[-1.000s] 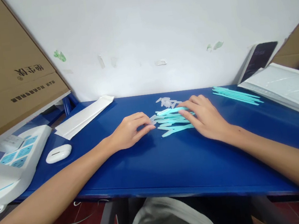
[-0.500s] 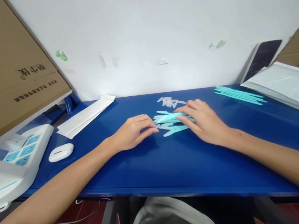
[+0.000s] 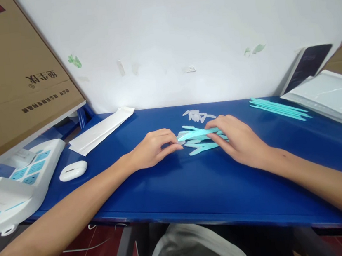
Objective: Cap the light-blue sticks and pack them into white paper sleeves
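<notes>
At the middle of the blue table (image 3: 172,190), my left hand (image 3: 157,147) pinches a small translucent cap at the left end of a teal stick. My right hand (image 3: 237,139) grips that teal stick (image 3: 195,134) between thumb and fingers, a little above a pile of teal sticks (image 3: 203,148). The cap and the stick's left tip touch or nearly touch. Behind the pile lies a small heap of translucent caps (image 3: 196,115). Several more teal sticks (image 3: 279,108) lie side by side at the back right.
On the left are a white earbud case (image 3: 73,170), a white power strip (image 3: 39,173), flat white packaging (image 3: 103,131) and a large cardboard box (image 3: 11,73). At the right, a phone (image 3: 308,63) leans by the wall near a white padded envelope (image 3: 332,100).
The view has shifted slightly. My right hand has moved a little right along the stick, its fingers now nearer the stick's right part. My left hand stays at the left end.
</notes>
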### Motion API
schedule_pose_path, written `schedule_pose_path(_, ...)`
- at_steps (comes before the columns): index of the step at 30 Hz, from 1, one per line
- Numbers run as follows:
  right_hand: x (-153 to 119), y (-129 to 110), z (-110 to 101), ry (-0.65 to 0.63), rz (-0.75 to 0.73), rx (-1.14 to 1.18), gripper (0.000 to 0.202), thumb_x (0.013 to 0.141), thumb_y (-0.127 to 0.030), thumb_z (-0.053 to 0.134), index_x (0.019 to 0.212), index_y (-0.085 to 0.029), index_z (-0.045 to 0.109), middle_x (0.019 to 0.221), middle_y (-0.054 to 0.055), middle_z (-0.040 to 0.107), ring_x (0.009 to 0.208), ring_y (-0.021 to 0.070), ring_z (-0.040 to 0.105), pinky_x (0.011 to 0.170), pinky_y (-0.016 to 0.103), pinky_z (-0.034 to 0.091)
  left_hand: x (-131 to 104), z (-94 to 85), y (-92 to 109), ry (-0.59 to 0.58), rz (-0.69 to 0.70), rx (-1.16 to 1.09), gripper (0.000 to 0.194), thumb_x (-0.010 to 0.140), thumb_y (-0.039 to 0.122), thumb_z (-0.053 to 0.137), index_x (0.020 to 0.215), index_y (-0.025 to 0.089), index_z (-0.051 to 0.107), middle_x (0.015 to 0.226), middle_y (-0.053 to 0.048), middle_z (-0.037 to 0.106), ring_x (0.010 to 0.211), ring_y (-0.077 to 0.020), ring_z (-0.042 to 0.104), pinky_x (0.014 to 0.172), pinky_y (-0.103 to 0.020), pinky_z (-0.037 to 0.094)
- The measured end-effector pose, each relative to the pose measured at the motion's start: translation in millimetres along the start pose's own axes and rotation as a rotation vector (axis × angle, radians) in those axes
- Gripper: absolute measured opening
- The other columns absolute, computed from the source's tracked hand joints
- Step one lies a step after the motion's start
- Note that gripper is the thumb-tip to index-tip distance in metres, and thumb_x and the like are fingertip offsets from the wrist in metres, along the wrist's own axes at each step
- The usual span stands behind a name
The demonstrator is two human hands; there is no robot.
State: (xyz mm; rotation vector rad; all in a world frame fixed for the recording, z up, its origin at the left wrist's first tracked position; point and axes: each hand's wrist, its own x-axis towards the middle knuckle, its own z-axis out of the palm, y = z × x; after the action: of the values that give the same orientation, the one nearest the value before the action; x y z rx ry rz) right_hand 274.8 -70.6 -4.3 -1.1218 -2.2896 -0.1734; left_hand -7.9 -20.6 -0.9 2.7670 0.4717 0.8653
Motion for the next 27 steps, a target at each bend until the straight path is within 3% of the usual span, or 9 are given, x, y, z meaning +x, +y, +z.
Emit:
schedule_pose_path(5, 0.9, -1.3, -2.0, 0.054, -0.017, 0.079, 0.016, 0.103, -0.027, 0.044, 0.107, -0.022, 0.059, 0.098, 0.008, 0.068, 0.086, 0.0224, 0.06, 0.076, 0.035, 0.045, 0.9, 1.7, 0.4, -0.025, 0.022, 0.001, 0.024, 0.102, 0.033, 0.055, 0.09, 0.016, 0.068, 0.086, -0.006, 0.069, 0.08, -0.0152, 0.064, 0.074, -0.024, 0.05)
schedule_pose_path(14, 2.3, -6.1, -4.7, 0.025, 0.061, 0.204, 0.019, 0.102, -0.032, 0.045, 0.104, -0.023, 0.063, 0.099, 0.006, 0.072, 0.088, 0.0217, 0.067, 0.076, 0.034, 0.05, 0.4, 6.6, 1.1, 0.007, 0.023, 0.018, 0.023, 0.099, 0.032, 0.06, 0.083, 0.016, 0.068, 0.08, -0.005, 0.068, 0.075, -0.0149, 0.063, 0.07, -0.024, 0.049)
schedule_pose_path(21, 1.8, -12.4, -0.9, 0.018, 0.106, 0.308, 0.018, 0.103, -0.033, 0.045, 0.103, -0.023, 0.06, 0.094, 0.004, 0.069, 0.08, 0.0182, 0.064, 0.072, 0.031, 0.048, 0.3, 5.6, 2.2, 0.024, 0.026, 0.0, 0.024, 0.1, 0.034, 0.059, 0.089, 0.016, 0.07, 0.084, -0.006, 0.07, 0.079, -0.0163, 0.064, 0.074, -0.026, 0.051)
schedule_pose_path(27, 3.5, 1.0, -7.4, 0.123, 0.043, 0.119, 0.019, 0.103, -0.029, 0.042, 0.106, -0.023, 0.06, 0.1, 0.009, 0.066, 0.091, 0.0246, 0.061, 0.079, 0.039, 0.046, 1.3, 2.8, -3.4, 0.06, 0.03, 0.047, 0.024, 0.1, 0.033, 0.059, 0.089, 0.015, 0.071, 0.088, -0.008, 0.07, 0.08, -0.0161, 0.065, 0.074, -0.026, 0.052)
